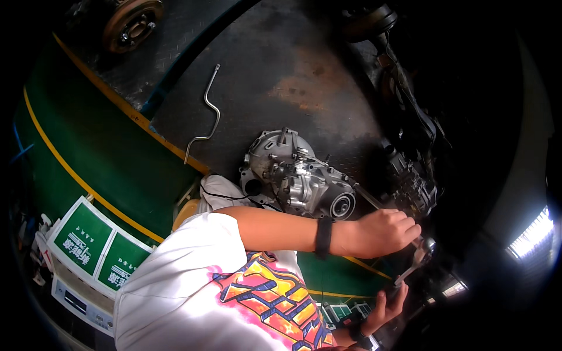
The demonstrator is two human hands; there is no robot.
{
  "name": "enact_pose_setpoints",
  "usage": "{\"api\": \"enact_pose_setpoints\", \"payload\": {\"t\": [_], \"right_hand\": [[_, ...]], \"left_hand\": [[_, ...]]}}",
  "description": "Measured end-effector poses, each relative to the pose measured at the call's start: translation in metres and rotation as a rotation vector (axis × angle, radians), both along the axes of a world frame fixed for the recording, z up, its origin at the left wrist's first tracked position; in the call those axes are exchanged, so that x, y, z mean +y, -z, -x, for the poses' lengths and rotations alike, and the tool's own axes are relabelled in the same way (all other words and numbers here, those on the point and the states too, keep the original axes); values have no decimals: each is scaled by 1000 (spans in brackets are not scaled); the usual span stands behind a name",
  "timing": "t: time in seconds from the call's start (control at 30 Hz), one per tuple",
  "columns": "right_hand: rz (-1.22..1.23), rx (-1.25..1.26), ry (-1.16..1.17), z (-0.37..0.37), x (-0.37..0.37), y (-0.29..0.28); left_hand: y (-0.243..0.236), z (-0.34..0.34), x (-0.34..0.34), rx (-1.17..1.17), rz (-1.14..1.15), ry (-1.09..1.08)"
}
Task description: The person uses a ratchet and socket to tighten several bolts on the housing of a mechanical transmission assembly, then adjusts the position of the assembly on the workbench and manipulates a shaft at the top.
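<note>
A grey metal gearbox (304, 181) sits on the dark bench top (257, 76), close in front of me. My left hand (389, 231), with a black band on the wrist, is wrapped round a slim metal extension bar (367, 197) that runs from beside the gearbox's round end. Just past this fist is the shiny round head of a ratchet wrench (429, 244), whose handle slants down to my right hand (389, 307). The right thumb and fingers close round the handle's end, partly in shadow. Whether the bar's far tip touches the gearbox, I cannot tell.
A crank-shaped speed brace (218, 111) lies on the bench left of the gearbox. A rusty brake disc (133, 26) stands at the far left. Dark machinery (413, 181) is at the right. Green display boards (85, 240) and a yellow stool (186, 212) are at the left.
</note>
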State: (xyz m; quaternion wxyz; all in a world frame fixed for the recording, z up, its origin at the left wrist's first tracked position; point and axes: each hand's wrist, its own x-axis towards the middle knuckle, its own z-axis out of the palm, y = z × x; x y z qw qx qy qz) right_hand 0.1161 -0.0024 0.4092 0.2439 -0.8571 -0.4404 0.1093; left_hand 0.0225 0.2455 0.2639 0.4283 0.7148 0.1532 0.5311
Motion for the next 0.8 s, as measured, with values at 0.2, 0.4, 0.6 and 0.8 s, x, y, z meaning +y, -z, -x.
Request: {"api": "enact_pose_setpoints", "payload": {"t": [0.2, 0.4, 0.6, 0.8], "right_hand": [[47, 22, 2, -5, 0, -1], [-10, -7, 24, -6, -1, -6], [-12, 48, 15, -8, 5, 0], [15, 14, -51, -7, 12, -4]], "left_hand": [[1, -3, -5, 18, 21, 32], [-12, 5, 3, 0, 2, 49], [-7, 7, 6, -2, 24, 53], [-6, 14, 14, -41, 35, 60]]}}
